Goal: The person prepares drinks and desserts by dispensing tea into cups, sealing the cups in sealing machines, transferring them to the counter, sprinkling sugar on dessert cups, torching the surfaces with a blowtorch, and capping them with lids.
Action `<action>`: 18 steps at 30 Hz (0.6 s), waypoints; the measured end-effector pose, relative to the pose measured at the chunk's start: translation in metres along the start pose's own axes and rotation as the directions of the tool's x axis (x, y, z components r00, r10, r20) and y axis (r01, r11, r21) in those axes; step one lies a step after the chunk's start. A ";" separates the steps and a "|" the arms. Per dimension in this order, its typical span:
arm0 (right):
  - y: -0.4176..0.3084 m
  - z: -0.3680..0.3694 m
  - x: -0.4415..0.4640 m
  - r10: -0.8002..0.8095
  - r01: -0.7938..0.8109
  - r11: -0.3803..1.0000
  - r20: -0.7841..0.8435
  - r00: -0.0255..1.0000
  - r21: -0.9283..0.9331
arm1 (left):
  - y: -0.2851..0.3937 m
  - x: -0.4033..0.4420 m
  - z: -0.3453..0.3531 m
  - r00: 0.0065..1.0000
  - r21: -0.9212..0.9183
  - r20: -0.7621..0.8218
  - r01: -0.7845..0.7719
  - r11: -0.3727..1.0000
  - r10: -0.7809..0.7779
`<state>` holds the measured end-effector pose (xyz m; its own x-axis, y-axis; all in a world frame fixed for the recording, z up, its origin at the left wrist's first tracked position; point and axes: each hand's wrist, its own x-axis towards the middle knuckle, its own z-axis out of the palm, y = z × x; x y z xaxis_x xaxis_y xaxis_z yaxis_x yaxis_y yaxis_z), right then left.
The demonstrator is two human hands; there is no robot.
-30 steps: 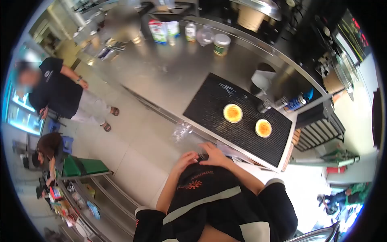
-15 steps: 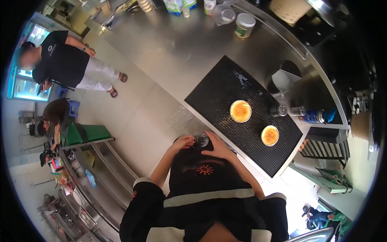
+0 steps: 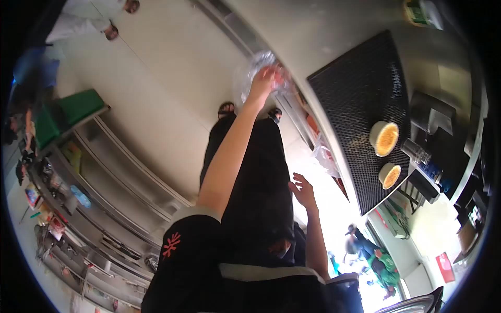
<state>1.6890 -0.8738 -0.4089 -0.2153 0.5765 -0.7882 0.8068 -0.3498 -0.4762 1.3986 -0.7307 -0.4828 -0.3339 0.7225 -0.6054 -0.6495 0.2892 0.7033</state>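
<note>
My left hand point(image 3: 265, 81) is stretched forward beside the counter's edge, its fingers closed on a crinkled clear plastic bag point(image 3: 253, 73). Something reddish shows at the fingertips; blur hides what it is. My right hand point(image 3: 302, 192) hangs open near my thigh, with its fingers apart and nothing in them. On a black textured mat point(image 3: 348, 122) on the counter stand two pale round cups with browned yellow tops, one cup point(image 3: 384, 139) farther from me and the other cup point(image 3: 390, 176) nearer.
Glass shakers point(image 3: 416, 151) stand beside the mat. Packets and a plastic bag point(image 3: 326, 156) lie on a shelf beneath the counter. A metal shelf rack point(image 3: 125, 161) and green bin point(image 3: 70, 117) are on the left. Another person's legs point(image 3: 78, 23) show at upper left, and people point(image 3: 378, 261) at lower right.
My view has tilted and turned downward. The hands, together at my waist around a clear round plastic piece before, have parted: the left reached forward to the bag, the right dropped and opened.
</note>
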 end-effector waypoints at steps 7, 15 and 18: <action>-0.011 0.045 0.025 -0.235 0.178 0.959 -0.263 0.936 -0.221 | -0.035 0.042 0.009 0.442 0.608 0.534 -0.793 0.037 0.721; 0.021 -0.026 0.091 -0.497 0.001 0.841 -0.773 0.395 -0.541 | -0.107 0.099 0.064 0.219 0.485 0.699 -0.845 -0.226 0.681; 0.054 -0.042 0.111 -0.238 0.164 0.967 -0.928 0.288 -0.197 | -0.105 0.098 0.083 0.564 0.642 0.634 -0.765 0.046 0.530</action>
<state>1.7321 -0.7982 -0.5057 0.2564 0.9342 0.2482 0.8532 -0.0980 -0.5124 1.4912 -0.6379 -0.5849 -0.0993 0.9584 0.2676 0.6643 -0.1364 0.7350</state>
